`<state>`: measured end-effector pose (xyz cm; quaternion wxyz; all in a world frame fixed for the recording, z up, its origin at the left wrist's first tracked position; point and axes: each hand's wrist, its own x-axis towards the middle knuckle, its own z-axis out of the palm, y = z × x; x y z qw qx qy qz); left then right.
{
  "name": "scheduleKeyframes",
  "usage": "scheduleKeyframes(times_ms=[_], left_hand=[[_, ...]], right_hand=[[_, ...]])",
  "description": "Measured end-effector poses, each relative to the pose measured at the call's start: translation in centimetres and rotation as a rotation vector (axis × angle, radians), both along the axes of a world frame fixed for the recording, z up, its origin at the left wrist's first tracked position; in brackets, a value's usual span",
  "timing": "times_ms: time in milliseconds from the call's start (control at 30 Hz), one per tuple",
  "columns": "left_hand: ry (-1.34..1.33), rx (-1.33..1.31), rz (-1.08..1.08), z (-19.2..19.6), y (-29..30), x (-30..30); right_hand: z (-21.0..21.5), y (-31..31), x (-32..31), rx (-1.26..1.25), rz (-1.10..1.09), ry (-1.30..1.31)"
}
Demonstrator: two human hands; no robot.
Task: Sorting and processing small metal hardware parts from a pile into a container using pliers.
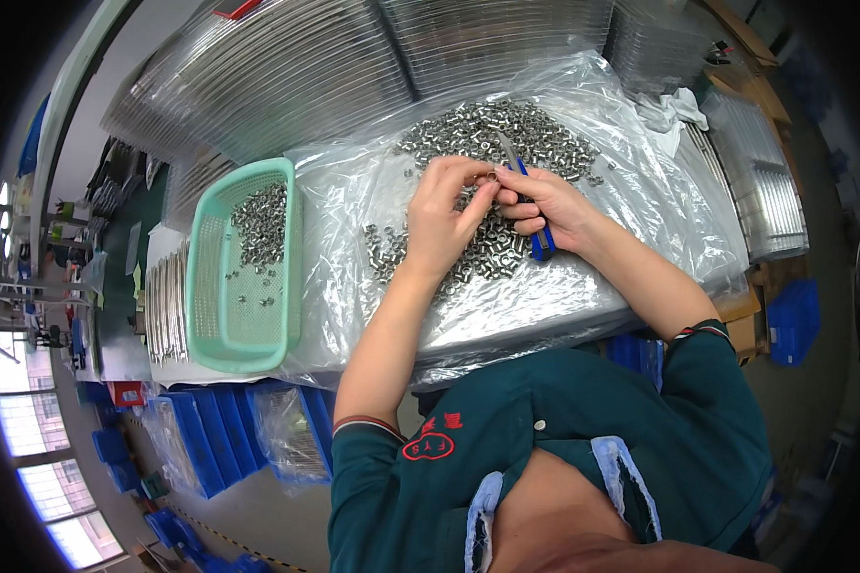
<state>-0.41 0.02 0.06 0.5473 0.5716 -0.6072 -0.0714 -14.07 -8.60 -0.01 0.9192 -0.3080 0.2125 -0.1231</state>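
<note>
Hundreds of small metal nuts [506, 134] lie heaped on a clear plastic sheet [640, 181] spread over stacked metal trays [287, 76]. Mint-green mesh basket [210, 315] sits left of the sheet, a smaller batch of nuts inside. Right hand [554, 205] is curled around blue-handled pliers [542, 244], tips angled up toward the heap. Left hand [444, 215] pinches one ring-shaped nut [488, 177] between thumb and forefinger, held above the pile, just beside the right fingertips.
</note>
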Motion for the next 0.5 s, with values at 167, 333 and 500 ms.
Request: scheduleKeyframes(times_ms=[167, 333, 500], left_hand=[[0.692, -0.160, 0.119, 0.3, 0.0, 3.1], [1.239, -0.576, 0.309, 1.8, 1.6, 8.1], [0.853, -0.126, 0.228, 1.2, 0.8, 6.5]], right_hand=[[0.6, 0.2, -0.1, -0.002, 0.011, -0.039], [0.3, 0.1, -0.2, 0.000, 0.005, -0.027], [0.1, -0.2, -0.1, 0.003, -0.001, -0.025]])
